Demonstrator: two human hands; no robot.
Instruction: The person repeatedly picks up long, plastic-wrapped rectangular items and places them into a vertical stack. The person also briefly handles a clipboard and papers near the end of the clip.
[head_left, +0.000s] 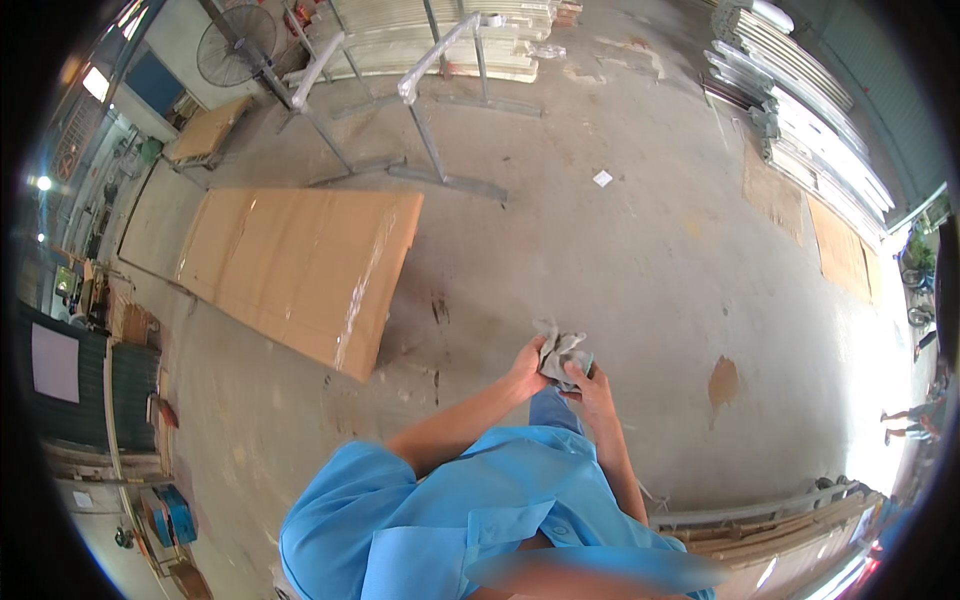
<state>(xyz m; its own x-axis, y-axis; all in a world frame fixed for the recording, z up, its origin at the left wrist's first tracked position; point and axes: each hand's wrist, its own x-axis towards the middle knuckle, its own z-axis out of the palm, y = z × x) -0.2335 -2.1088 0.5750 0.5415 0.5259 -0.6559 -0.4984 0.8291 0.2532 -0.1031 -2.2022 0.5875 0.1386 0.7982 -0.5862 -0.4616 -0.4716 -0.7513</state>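
A crumpled grey cloth (563, 352) is bunched up between my two hands, in front of my body. My left hand (527, 368) grips it from the left side, fingers bent around its edge. On the other side my right hand (594, 391) pinches it, thumb lying against the folds. Something small and greenish shows by my right fingers, too small to make out. Whether the cloth is a rag or a pair of gloves I cannot tell.
A cardboard-covered table (300, 270) stands to the left. Metal stands (430, 120) and a large fan (236, 45) are beyond it. Stacked long white panels (800, 110) lie at the far right. Flat cardboard (770, 545) lies close by on the right. People (915, 420) are at the right edge.
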